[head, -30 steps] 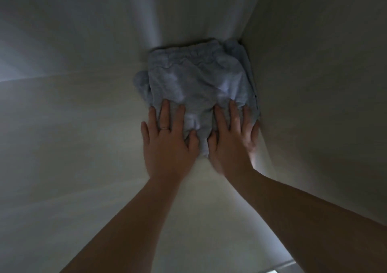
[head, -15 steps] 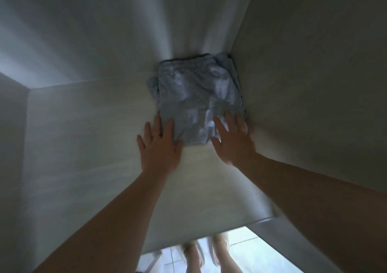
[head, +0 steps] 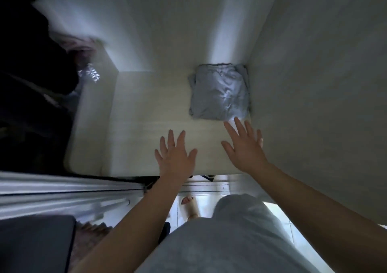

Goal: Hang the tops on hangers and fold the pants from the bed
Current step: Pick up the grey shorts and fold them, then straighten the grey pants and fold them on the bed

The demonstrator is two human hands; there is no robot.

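A folded pair of light grey pants (head: 219, 93) lies on a pale wardrobe shelf (head: 146, 113), pushed into its back right corner against the side wall. My left hand (head: 174, 155) hovers over the shelf's front part with fingers spread, apart from the pants. Nearer the pants is my right hand (head: 244, 144), also flat and spread, its fingertips just short of the front edge of the pants. Neither hand holds anything.
The wardrobe's side wall (head: 314, 84) rises on the right. Dark hanging clothes (head: 31, 84) fill the compartment to the left, behind a divider panel (head: 92, 115). A sliding door track (head: 62, 189) runs below left. The tiled floor and my foot (head: 189, 205) show below the shelf edge.
Both hands have lifted off the folded pants and drawn back toward the shelf's front edge. The view has pulled back, so the left compartment and the floor now show.
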